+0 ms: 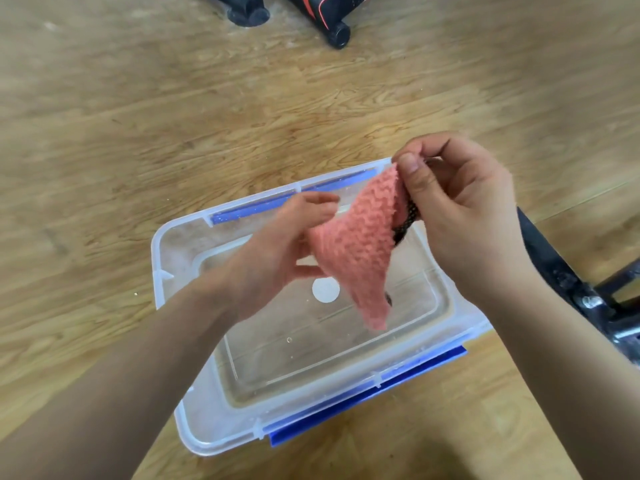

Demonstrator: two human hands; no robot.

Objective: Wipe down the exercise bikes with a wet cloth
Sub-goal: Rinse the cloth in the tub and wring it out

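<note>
A pink textured cloth (353, 247) with a dark mesh backing hangs spread above a clear plastic tub (180, 341). My right hand (460, 216) pinches the cloth's upper corner between thumb and fingers. My left hand (277, 247) holds the cloth's left edge, its fingers partly hidden behind the fabric. The cloth's lower corner points down over the tub's inside, which seems to hold shallow water. Black feet of an exercise bike (329, 19) show at the top edge.
The tub has blue clip handles (367, 393) on its long sides and stands on a wooden floor (138, 116). A black metal frame part (571, 282) of another machine lies at the right, close to my right forearm.
</note>
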